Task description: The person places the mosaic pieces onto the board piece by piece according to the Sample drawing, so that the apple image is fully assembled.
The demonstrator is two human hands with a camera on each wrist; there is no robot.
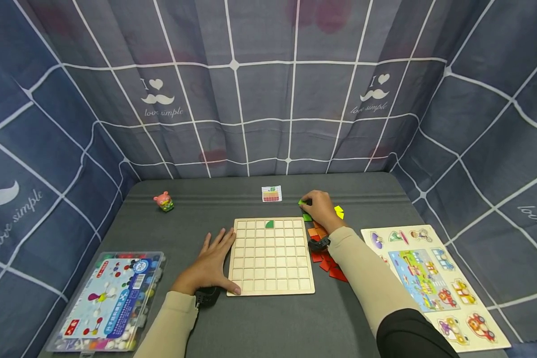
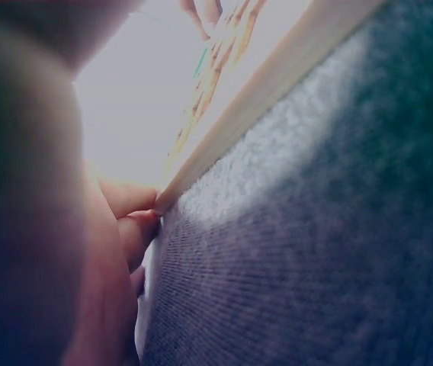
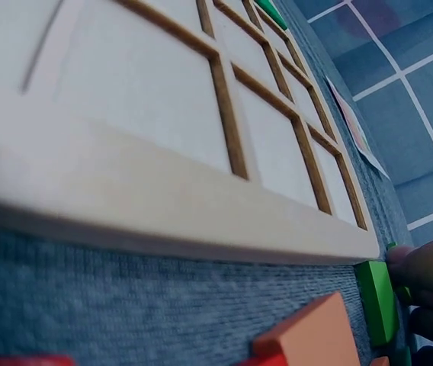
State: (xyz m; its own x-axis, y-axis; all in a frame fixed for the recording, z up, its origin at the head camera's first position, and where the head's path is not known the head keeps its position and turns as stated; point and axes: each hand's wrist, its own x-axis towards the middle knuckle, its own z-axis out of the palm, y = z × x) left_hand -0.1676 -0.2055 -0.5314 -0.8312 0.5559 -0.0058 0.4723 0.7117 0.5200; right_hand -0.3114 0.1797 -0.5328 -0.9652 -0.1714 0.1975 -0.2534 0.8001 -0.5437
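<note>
The wooden grid board (image 1: 270,257) lies mid-table, and my left hand (image 1: 212,262) rests spread and flat against its left edge to keep it from sliding. My right hand (image 1: 322,209) reaches past the far right corner, pinching a green tile (image 1: 302,202) from the loose pile there.

A pale wooden grid board (image 1: 270,257) carries one green tile (image 1: 269,224) in its far row. Green (image 3: 376,299), orange (image 3: 312,335), red (image 1: 328,262) and yellow (image 1: 338,212) tiles lie on the dark grey tablecloth (image 1: 259,323). Navy curtains (image 1: 259,89) bear white grid lines.
</note>
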